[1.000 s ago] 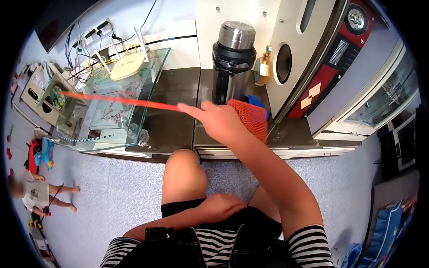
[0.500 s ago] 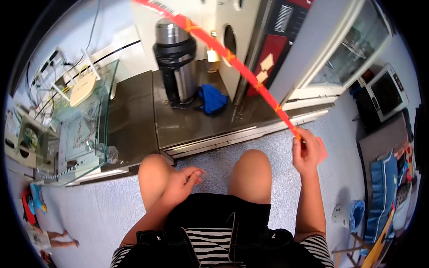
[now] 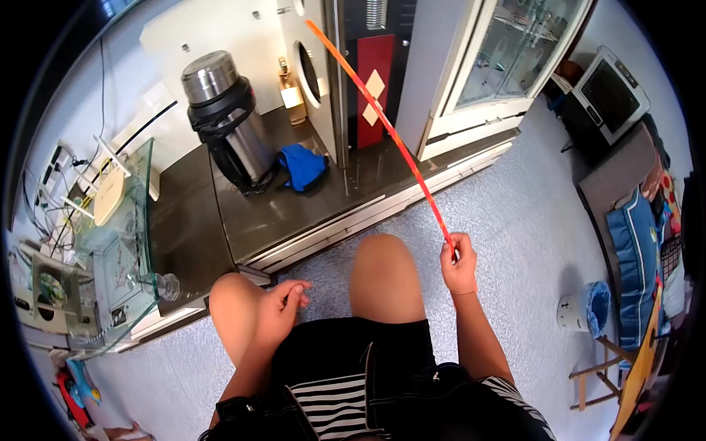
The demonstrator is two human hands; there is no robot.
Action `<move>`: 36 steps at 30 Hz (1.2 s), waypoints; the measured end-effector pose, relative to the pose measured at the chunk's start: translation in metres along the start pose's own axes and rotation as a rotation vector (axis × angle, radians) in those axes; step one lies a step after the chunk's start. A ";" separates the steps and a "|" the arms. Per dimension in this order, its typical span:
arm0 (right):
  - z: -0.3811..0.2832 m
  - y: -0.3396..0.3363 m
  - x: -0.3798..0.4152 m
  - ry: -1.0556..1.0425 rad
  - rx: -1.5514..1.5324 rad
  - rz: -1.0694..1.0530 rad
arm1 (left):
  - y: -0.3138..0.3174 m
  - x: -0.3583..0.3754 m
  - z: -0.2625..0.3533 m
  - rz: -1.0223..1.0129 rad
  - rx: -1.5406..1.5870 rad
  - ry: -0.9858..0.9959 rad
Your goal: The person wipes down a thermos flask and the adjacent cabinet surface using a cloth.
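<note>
My right hand (image 3: 460, 266) is closed round the lower end of a long, thin red strip (image 3: 397, 143). It slants up and away to the left, and its far end looks orange. Below it is my bare right knee (image 3: 387, 272). My left hand (image 3: 282, 312) rests by my left knee (image 3: 234, 305) with its fingers curled and thumb pressed in. Whatever those fingers may hold is hidden. Beyond the strip, on a dark low cabinet top (image 3: 257, 217), stand a steel vacuum flask (image 3: 246, 140) with a black handle and a crumpled blue cloth item (image 3: 303, 167).
A glass shelf (image 3: 147, 220) with a white router (image 3: 110, 195) and cables is at left. A small bottle (image 3: 291, 92) stands behind the flask. At right are a glass-door cabinet (image 3: 507, 59), a lined waste bin (image 3: 577, 312) and a wooden folding stool (image 3: 599, 371).
My right hand has moved left and slightly down, and the strip now shows narrower, with its far end in view. The view has shifted; my left hand stays curled by the knee.
</note>
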State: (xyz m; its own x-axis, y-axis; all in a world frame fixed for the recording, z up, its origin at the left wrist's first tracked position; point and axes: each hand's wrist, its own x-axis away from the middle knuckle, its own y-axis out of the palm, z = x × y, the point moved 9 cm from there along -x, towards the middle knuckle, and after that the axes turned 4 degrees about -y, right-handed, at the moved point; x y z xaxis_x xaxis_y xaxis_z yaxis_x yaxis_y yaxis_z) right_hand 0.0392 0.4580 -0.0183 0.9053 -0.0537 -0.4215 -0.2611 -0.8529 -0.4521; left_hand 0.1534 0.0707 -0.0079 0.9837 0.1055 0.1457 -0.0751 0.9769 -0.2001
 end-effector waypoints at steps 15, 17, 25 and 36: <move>0.214 0.068 0.090 0.496 0.396 -0.348 | -0.036 -0.080 0.070 0.337 0.030 0.278; 0.230 0.075 0.085 0.590 0.348 -0.315 | -0.066 -0.102 0.083 0.484 0.105 0.443; 0.009 0.053 -0.038 -0.285 0.401 0.099 | -0.141 -0.166 0.065 0.917 -0.244 0.382; -0.174 0.343 -0.170 -0.649 0.421 -0.444 | -0.142 -0.180 0.068 0.809 -0.181 0.404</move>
State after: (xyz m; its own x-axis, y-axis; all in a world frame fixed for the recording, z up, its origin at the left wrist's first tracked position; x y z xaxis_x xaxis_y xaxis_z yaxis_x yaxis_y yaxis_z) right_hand -0.1458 0.0840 0.0348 0.6172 0.6503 -0.4429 -0.1488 -0.4563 -0.8773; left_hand -0.0241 -0.0738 0.0605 0.6275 0.6375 -0.4470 -0.7716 0.5861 -0.2473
